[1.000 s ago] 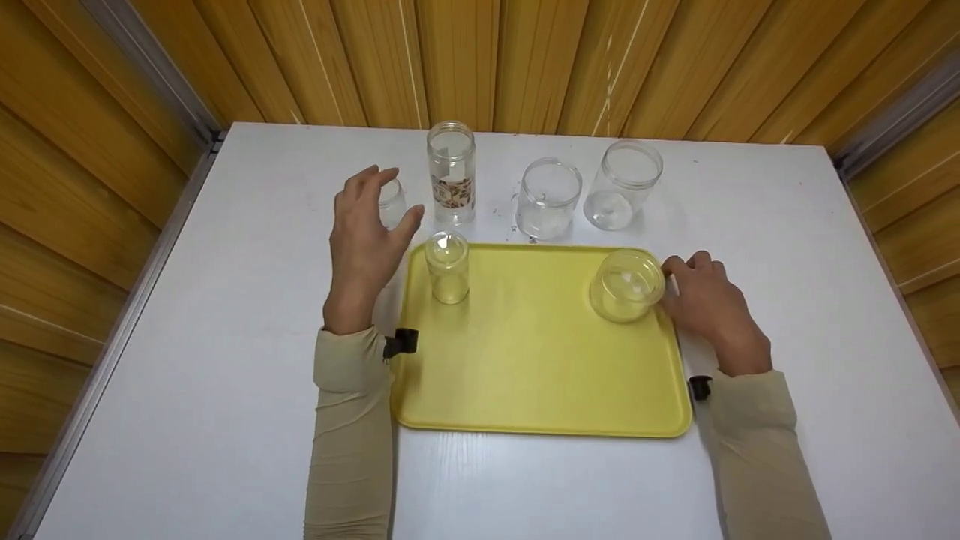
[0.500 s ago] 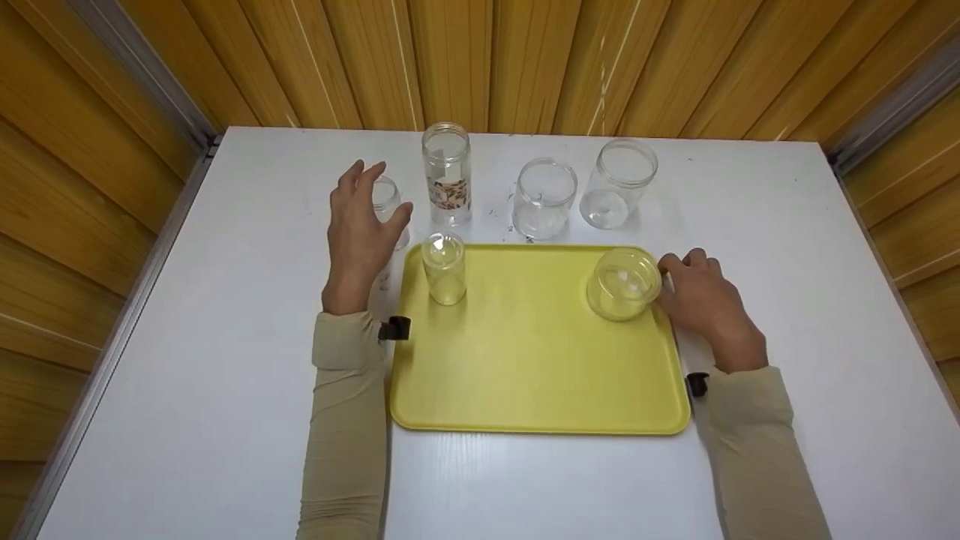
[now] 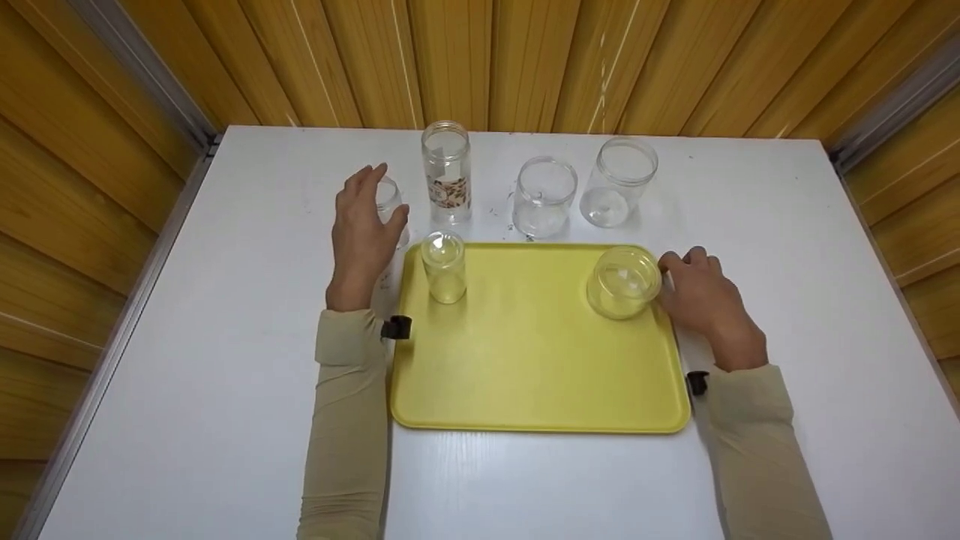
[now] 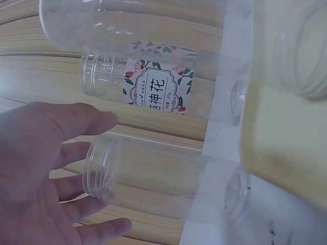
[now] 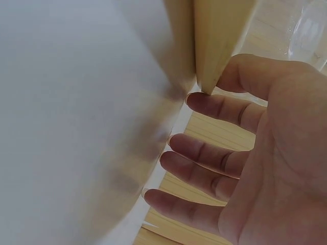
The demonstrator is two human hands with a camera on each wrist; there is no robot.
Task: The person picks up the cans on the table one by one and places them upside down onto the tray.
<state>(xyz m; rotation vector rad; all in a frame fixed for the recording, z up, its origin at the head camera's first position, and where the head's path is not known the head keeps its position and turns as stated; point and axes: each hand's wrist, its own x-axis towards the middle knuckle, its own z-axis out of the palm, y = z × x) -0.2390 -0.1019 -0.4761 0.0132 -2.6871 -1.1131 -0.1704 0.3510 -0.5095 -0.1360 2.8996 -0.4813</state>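
Observation:
My left hand (image 3: 363,232) is beside a small clear jar (image 3: 390,204) at the tray's back left corner. In the left wrist view, the thumb (image 4: 104,122) stands apart from the threaded mouth of that jar (image 4: 158,178), with the fingers spread behind it. My right hand (image 3: 701,304) is at the right edge of a yellow tray (image 3: 540,375). The right wrist view shows its thumb and index finger (image 5: 225,108) pinching the tray rim (image 5: 207,61), other fingers extended below. On the tray stand a slim clear jar (image 3: 448,270), base up, and a wide clear jar (image 3: 625,285).
Behind the tray stand a tall clear jar with a floral label (image 3: 448,180), a wide clear jar (image 3: 545,199) and a taller wide jar (image 3: 621,184). The white table (image 3: 187,337) ends at a wood-patterned wall (image 3: 525,60).
My left hand has shifted slightly forward and left, showing more of the small jar beside it. My right hand stays at the tray edge.

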